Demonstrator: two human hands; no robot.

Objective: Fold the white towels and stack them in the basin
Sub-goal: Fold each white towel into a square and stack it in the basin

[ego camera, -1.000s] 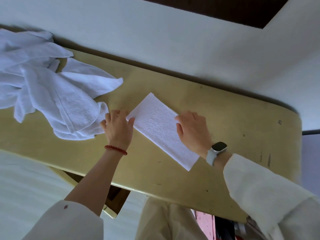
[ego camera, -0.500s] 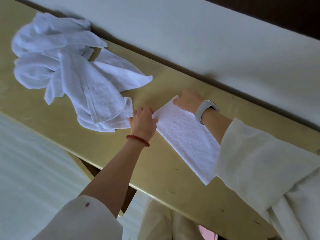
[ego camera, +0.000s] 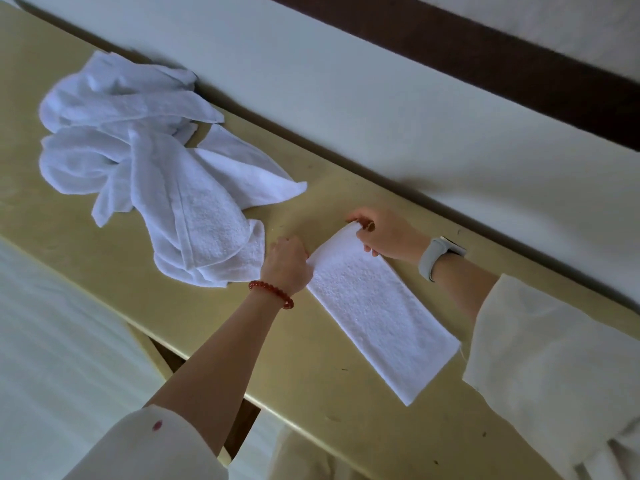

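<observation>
Leftmost, heap of unfolded white towels (ego camera: pixel 156 188) on yellow table (ego camera: pixel 311 358), just left of grip, touching left hand. Left hand (ego camera: pixel 287 265), red bead bracelet (ego camera: pixel 272 293) at wrist, pinches near corner of folded towel strip (ego camera: pixel 377 306). Right hand (ego camera: pixel 388 233), watch (ego camera: pixel 434 258) on wrist, pinches far corner, lifting that end slightly. Strip runs flat from grip toward table's near edge. Basin out of view.

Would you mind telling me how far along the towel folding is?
Done: the strip towel is already folded narrow. In hand: left hand and right hand grip its far end. Left: the crumpled pile on the table; no basin is in view.
</observation>
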